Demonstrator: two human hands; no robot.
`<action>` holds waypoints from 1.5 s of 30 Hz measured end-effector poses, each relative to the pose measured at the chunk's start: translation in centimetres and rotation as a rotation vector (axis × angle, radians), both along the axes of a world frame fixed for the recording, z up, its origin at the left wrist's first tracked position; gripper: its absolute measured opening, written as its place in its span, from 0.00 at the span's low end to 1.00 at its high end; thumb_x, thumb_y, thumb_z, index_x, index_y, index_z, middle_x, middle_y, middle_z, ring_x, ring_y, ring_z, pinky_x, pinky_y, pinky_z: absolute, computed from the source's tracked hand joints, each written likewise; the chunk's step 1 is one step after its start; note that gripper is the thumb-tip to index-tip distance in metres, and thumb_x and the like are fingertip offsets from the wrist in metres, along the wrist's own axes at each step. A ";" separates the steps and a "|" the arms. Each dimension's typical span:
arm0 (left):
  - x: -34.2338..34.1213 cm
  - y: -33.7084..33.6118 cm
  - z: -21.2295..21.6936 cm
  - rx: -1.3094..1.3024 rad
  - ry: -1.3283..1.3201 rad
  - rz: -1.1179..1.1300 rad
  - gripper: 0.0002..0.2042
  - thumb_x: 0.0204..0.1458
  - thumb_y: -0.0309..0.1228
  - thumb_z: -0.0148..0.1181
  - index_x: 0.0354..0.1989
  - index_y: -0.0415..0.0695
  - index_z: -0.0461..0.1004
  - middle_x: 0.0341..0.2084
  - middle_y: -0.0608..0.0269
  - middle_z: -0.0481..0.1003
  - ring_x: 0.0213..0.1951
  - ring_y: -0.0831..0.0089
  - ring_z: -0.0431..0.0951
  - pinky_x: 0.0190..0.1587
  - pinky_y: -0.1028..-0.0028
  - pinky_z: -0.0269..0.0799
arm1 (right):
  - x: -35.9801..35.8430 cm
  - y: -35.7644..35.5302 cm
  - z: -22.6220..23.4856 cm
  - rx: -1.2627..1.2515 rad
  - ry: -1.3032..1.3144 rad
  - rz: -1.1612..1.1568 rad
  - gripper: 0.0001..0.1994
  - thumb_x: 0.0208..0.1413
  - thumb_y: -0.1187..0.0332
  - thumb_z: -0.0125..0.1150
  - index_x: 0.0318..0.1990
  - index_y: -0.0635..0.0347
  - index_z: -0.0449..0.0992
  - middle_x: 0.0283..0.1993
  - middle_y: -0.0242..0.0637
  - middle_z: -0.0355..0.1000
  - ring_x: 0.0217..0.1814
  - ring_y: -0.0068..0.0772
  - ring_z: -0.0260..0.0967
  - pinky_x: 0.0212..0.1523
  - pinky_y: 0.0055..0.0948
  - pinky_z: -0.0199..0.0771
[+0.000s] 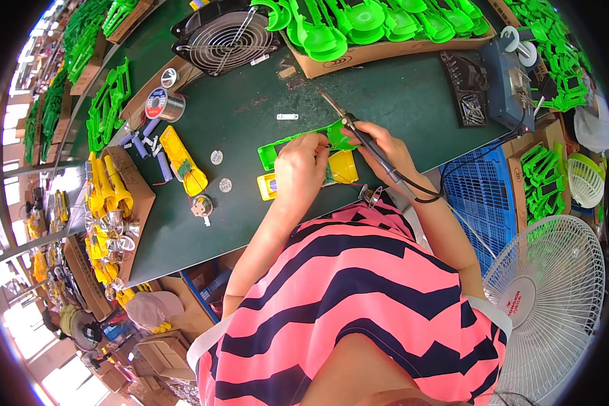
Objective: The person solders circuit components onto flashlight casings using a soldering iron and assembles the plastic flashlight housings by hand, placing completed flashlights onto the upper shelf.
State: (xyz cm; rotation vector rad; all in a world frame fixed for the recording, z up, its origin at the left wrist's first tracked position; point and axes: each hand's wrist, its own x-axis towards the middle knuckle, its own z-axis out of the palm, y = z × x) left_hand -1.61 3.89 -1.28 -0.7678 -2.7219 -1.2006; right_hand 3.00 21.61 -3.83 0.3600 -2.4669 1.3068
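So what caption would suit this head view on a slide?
At a dark green workbench, the left hand steadies a green and yellow plastic part while the right hand holds a soldering iron.

Bright, sharp centre; fisheye-bent edges, overexposed left.

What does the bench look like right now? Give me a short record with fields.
left hand: pressing on the green and yellow plastic part
right hand: gripping a soldering iron, tip pointing away from the person
surface: dark green table
left of the work: solder spool, yellow casing
far edge: small fan, box of green parts
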 end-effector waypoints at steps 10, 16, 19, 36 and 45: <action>0.8 -0.5 1.0 -0.202 0.023 -0.059 0.05 0.37 0.23 0.56 0.25 0.43 0.75 0.21 0.59 0.71 0.22 0.63 0.72 0.25 0.70 0.68 | 3.5 1.3 0.8 0.100 0.022 -0.058 0.18 0.38 0.72 0.66 0.40 0.61 0.70 0.38 0.41 0.71 0.36 0.38 0.72 0.35 0.28 0.71; 0.7 -0.1 1.6 -0.392 0.031 -0.109 0.05 0.36 0.23 0.55 0.24 0.44 0.75 0.21 0.57 0.70 0.23 0.61 0.73 0.27 0.68 0.69 | 4.1 3.1 2.8 -0.519 -0.120 -0.172 0.13 0.42 0.74 0.62 0.36 0.67 0.70 0.30 0.41 0.71 0.30 0.31 0.71 0.31 0.26 0.73; 0.7 0.2 1.6 -0.449 0.042 -0.127 0.05 0.36 0.22 0.55 0.23 0.43 0.75 0.20 0.56 0.69 0.22 0.60 0.72 0.27 0.68 0.69 | 3.5 3.0 2.8 -0.862 -0.370 -0.199 0.08 0.45 0.75 0.59 0.33 0.68 0.69 0.27 0.36 0.69 0.24 0.20 0.69 0.24 0.17 0.70; 0.7 0.3 1.8 -0.475 0.028 -0.124 0.04 0.37 0.22 0.54 0.23 0.40 0.74 0.20 0.54 0.68 0.22 0.57 0.72 0.28 0.66 0.69 | 2.9 1.3 0.8 -0.808 -0.310 -0.150 0.08 0.45 0.76 0.58 0.34 0.69 0.69 0.29 0.35 0.69 0.25 0.19 0.68 0.26 0.16 0.69; 0.7 0.4 1.9 -0.493 0.037 -0.126 0.03 0.37 0.22 0.54 0.23 0.40 0.73 0.20 0.53 0.68 0.22 0.57 0.72 0.27 0.66 0.69 | 3.0 1.5 0.7 -0.756 -0.347 -0.131 0.09 0.46 0.74 0.59 0.34 0.69 0.70 0.29 0.35 0.70 0.25 0.19 0.69 0.25 0.15 0.68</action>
